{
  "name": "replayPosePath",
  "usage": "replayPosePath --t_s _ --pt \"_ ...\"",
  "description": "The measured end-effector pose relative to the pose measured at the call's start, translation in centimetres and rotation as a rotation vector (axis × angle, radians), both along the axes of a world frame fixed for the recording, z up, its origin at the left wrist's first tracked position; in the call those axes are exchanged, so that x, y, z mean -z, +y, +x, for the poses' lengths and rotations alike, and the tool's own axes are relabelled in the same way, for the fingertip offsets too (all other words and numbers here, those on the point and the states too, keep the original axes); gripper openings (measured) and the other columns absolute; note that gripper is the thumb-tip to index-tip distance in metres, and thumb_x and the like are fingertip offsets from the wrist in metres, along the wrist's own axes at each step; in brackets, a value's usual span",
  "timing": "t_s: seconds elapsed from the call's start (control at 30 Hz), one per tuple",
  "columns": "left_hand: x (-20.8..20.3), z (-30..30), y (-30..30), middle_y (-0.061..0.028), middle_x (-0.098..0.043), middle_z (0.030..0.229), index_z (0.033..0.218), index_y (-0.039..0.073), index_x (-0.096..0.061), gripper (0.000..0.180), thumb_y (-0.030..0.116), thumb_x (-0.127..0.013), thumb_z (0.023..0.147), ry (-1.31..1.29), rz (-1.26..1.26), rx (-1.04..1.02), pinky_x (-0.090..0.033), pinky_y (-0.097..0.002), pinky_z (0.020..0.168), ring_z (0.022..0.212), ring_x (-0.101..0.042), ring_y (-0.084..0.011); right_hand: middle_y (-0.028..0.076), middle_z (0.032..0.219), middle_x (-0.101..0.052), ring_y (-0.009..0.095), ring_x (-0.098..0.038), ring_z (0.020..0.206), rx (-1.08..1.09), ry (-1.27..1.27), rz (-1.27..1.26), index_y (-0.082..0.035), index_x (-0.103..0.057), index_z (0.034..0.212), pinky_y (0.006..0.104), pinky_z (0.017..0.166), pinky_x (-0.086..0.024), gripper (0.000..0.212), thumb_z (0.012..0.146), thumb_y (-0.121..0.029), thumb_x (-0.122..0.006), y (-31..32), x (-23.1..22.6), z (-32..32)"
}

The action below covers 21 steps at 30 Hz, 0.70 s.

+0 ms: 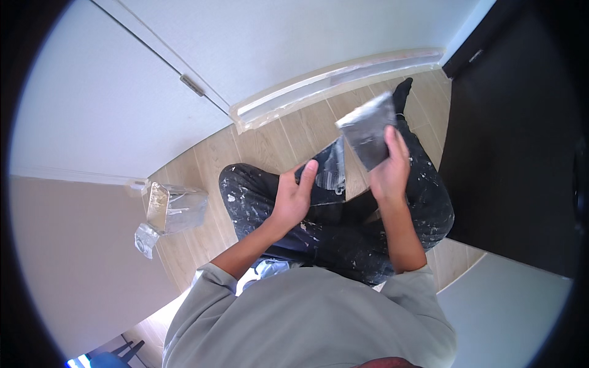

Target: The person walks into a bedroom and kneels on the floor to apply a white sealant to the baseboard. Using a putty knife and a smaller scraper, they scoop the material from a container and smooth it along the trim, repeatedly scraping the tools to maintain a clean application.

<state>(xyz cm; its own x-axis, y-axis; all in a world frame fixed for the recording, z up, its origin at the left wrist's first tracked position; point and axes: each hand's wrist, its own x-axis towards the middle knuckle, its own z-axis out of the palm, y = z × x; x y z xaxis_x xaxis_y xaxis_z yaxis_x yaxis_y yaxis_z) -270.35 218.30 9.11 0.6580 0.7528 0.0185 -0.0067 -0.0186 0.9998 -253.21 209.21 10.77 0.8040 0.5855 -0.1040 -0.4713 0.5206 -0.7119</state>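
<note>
My left hand (293,195) is closed around a dark flat scraper blade (330,175), its thumb lying on top. Whitish filler is smeared along the blade's right side. In my right hand (391,172) is a wide grey metal putty knife (368,138), gripped near its lower right side. Pale filler coats the far edge of this knife, which is slightly blurred. The two blades are close together above my crossed legs, and I cannot tell whether they touch. Black trousers (423,190) spotted with white cover my legs.
On the wood-look floor (215,150) at left stands an open silvery rectangular tin (189,211) with its lid folded out. A baseboard strip (343,76) edged with masking tape runs along the white wall ahead. A dark panel (509,147) rises close on the right.
</note>
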Motion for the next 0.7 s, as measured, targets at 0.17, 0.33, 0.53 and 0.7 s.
replayPosePath --t_s 0.17,0.33,0.53,0.7 --pt "-0.7 0.5 3.4 -0.0058 -0.069 0.111 0.122 0.008 -0.059 0.039 0.039 -0.057 0.099 -0.117 -1.128 0.134 -0.052 -0.0352 0.090 0.096 -0.068 -0.0186 0.012 0.115 -0.061 0.022 -0.060 0.103 0.193 -0.785 -0.281 0.007 -0.058 0.118 0.0352 0.090 -0.047 0.035 0.092 -0.015 -0.066 -4.6 0.3 -0.7" --pt "-2.0 1.5 2.7 -0.0051 -0.070 0.105 0.116 0.008 -0.063 0.034 0.036 -0.060 0.098 -0.203 -1.243 0.241 -0.053 -0.0336 0.089 0.094 -0.068 -0.0166 0.007 0.115 -0.063 0.025 -0.060 0.094 -0.030 -1.958 -0.088 -0.014 -0.073 0.113 0.0351 0.078 -0.048 0.041 0.073 -0.007 -0.071 -4.2 -2.8 -1.3" --pt "-3.2 1.3 3.6 -0.0070 -0.071 0.103 0.115 0.005 -0.062 0.034 0.033 -0.062 0.097 -0.247 -1.152 0.261 -0.057 -0.0330 0.081 0.089 -0.070 -0.0160 0.007 0.118 -0.063 0.025 -0.059 0.097 0.001 -2.108 -0.372 -0.013 -0.072 0.117 0.0374 0.080 -0.045 0.045 0.073 -0.006 -0.064 -3.1 -2.5 2.5" --pt "-2.3 0.9 5.1 -0.0082 -0.069 0.102 0.118 0.001 -0.059 0.041 0.034 -0.065 0.095 -0.136 -1.008 0.222 -0.058 -0.0327 0.080 0.088 -0.070 -0.0166 0.004 0.118 -0.064 0.024 -0.058 0.098 -0.029 -2.258 -0.563 -0.016 -0.070 0.119 0.0374 0.080 -0.042 0.048 0.072 -0.007 -0.070 -2.7 -5.0 5.5"
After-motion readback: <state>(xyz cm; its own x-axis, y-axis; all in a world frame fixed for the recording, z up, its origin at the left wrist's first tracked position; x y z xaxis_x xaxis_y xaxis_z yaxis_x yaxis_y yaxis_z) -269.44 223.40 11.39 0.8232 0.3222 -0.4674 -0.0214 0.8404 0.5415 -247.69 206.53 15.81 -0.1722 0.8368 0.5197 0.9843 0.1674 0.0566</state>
